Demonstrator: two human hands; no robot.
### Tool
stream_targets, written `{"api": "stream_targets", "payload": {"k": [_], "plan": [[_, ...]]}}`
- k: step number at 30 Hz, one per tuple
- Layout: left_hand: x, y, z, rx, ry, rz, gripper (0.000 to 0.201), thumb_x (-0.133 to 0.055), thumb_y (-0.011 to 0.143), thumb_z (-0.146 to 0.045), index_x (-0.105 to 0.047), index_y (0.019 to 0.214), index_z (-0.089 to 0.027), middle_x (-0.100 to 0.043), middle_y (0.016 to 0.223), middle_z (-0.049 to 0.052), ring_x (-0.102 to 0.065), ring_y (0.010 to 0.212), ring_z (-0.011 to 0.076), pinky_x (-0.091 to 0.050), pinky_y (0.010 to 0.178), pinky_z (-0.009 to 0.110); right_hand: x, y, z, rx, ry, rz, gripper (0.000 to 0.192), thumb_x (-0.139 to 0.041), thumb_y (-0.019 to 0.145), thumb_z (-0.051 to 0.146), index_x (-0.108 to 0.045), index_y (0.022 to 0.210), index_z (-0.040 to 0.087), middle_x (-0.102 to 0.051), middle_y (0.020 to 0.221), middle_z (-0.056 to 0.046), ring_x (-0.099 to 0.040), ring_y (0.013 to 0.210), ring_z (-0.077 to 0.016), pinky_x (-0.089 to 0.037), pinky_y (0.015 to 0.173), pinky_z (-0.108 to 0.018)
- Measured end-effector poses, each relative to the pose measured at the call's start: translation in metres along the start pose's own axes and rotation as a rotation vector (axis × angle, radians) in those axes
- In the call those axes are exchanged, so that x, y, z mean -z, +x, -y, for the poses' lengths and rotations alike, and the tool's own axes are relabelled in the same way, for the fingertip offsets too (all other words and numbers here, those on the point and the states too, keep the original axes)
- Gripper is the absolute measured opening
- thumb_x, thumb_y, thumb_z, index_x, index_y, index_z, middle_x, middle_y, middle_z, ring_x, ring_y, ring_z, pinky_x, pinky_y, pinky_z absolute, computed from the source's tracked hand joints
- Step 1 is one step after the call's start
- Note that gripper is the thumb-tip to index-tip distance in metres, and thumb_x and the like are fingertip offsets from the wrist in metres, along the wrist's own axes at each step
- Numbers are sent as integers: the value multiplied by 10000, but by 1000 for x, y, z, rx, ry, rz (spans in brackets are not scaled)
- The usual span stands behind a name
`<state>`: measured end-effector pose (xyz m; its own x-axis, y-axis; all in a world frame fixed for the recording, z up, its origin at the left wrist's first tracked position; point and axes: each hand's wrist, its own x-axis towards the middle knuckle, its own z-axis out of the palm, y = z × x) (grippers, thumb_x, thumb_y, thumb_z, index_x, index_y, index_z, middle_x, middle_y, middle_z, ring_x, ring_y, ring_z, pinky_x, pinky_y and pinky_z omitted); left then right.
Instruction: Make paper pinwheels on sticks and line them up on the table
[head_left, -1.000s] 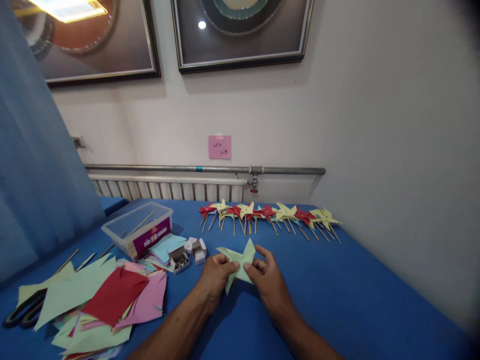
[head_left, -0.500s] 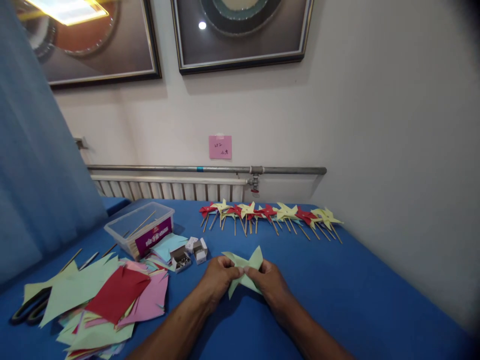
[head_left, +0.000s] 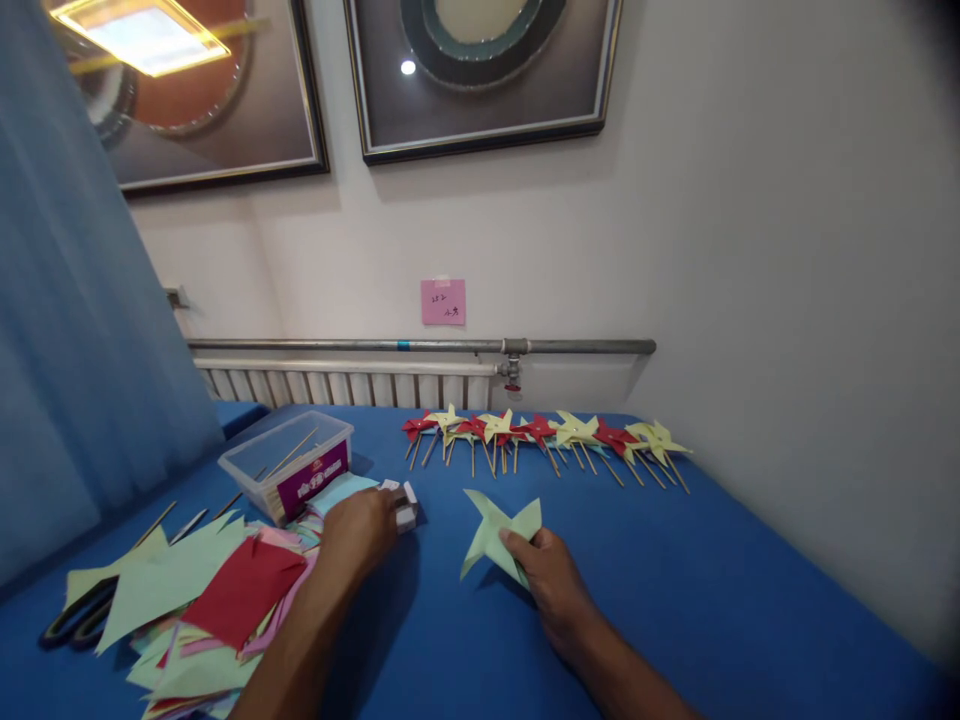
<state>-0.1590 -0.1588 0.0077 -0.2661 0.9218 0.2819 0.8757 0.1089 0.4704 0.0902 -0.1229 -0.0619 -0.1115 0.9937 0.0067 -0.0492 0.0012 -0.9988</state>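
Note:
A pale green paper pinwheel [head_left: 496, 532], without a stick, is pinched by my right hand [head_left: 551, 580]; the thumb presses near its centre. My left hand [head_left: 360, 530] is over the spot of the open box of small metal pins, which it now covers. Its fingertips are hidden, so whether they grip anything does not show. Just right of those fingers stands a small white box [head_left: 406, 510], with its flaps up.
Finished pinwheels on sticks [head_left: 540, 430] lie in a row at the back. Left are a clear plastic tub [head_left: 262, 455] with sticks, a pile of coloured paper [head_left: 244, 590], black-handled scissors [head_left: 82, 615] and a blue curtain [head_left: 82, 300]. The table [head_left: 675, 600] is blue.
My left hand has let go of the green pinwheel and moved left to the small boxes. My right hand keeps hold of the pinwheel, which has turned slightly.

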Motion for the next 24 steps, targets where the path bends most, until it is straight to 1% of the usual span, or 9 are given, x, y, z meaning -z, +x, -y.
{"api": "stream_targets", "payload": {"k": [2,4,8,10,13,15,18,21,24], "plan": [[8,3,16,72,168,32,137,-626,796,-207,-706,687,-189,-718,795,153,-690,871,357,-424,853,412,-1,-2,3,-37,68,1,418,-739,730,551,-731,892,165,-763,721,-45,-694,666,-243,-534,615,-321],[9,5,24,100,251,75,131,-620,794,-195,-738,737,-179,-748,848,190,-703,914,369,-443,872,424,-3,-2,6,-69,113,8,394,-751,713,521,-729,888,168,-764,721,-40,-685,654,-232,-532,625,-318],[4,7,22,107,352,149,194,-605,821,-225,-772,902,-166,-781,983,219,-720,977,367,-477,884,418,-7,-1,8,-105,139,-21,378,-781,660,470,-734,879,165,-773,746,-44,-671,646,-217,-504,584,-294],[2,9,20,115,425,210,249,-562,858,-233,-769,979,-166,-781,1058,224,-728,1004,373,-497,862,418,-7,-1,7,-108,140,-11,369,-790,652,456,-739,877,167,-779,760,-44,-673,653,-218,-495,569,-287],[1,11,19,114,489,280,310,-485,901,-215,-758,1042,-175,-775,1126,213,-736,1039,373,-525,831,415,-6,-2,4,-86,134,0,364,-793,667,454,-751,892,170,-784,769,-37,-684,677,-223,-501,584,-286],[0,11,20,104,510,290,337,-451,915,-203,-755,1058,-176,-776,1129,208,-740,1046,368,-536,827,414,-4,-2,3,-75,121,-15,363,-785,678,464,-757,890,171,-780,761,-34,-685,679,-224,-504,592,-290],[0,11,21,90,544,266,369,-424,917,-186,-757,1073,-154,-774,1112,228,-744,1037,375,-546,833,434,-4,-2,3,-96,95,-41,347,-772,675,460,-754,866,171,-767,733,-29,-660,640,-209,-495,579,-289],[1,11,21,83,549,234,376,-419,920,-191,-762,1061,-132,-771,1093,245,-743,1028,387,-546,842,457,-5,-2,5,-108,107,-26,345,-767,673,454,-750,870,171,-761,726,-26,-655,633,-207,-496,575,-288],[2,11,21,88,551,210,384,-396,941,-210,-758,1035,-124,-770,1076,245,-738,1033,387,-539,828,447,-5,-2,5,-98,129,-8,358,-773,679,462,-751,879,166,-767,734,-33,-666,642,-215,-500,571,-289]]}}
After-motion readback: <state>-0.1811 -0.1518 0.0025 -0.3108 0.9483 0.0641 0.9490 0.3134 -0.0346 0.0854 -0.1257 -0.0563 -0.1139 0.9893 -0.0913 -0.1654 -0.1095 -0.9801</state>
